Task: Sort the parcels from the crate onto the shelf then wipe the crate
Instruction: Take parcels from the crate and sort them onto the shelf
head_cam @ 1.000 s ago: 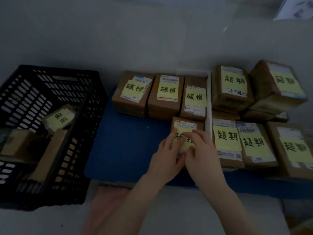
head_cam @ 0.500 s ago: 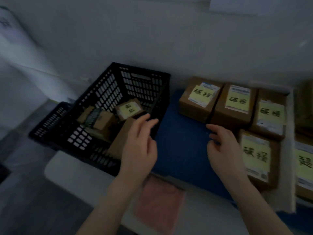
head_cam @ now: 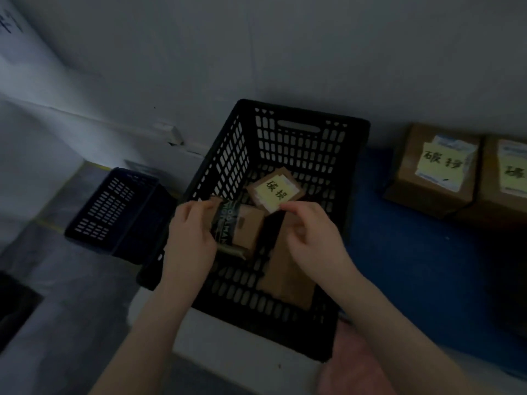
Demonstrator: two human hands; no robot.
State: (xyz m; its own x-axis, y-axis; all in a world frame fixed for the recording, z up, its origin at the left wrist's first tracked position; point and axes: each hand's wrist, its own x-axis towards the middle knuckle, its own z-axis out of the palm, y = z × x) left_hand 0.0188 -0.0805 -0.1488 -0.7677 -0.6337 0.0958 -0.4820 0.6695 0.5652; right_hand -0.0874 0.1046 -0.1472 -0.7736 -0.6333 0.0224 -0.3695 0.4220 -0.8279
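A black plastic crate [head_cam: 299, 116] stands in the middle, with three parcels inside. My left hand [head_cam: 191, 240] grips the left side of a brown parcel wrapped in dark printed tape [head_cam: 242, 226]. Behind it lies a small parcel with a yellow handwritten note [head_cam: 273, 189]. A flat brown parcel [head_cam: 285, 283] leans in the crate's near right part. My right hand [head_cam: 310, 238] hovers over that flat parcel with loosely curled fingers. Its fingertips are close to the noted parcel's corner and hold nothing.
To the right, a blue shelf surface [head_cam: 399, 252] carries two brown parcels with yellow notes [head_cam: 436, 169] [head_cam: 510, 178] against the wall. A pink cloth [head_cam: 353, 366] lies at the crate's near right corner. A dark blue crate [head_cam: 114, 206] sits on the floor at left.
Both hands left the parcel set on the blue shelf and moved left into the crate. My left hand has taken hold of the taped parcel. The view swung left.
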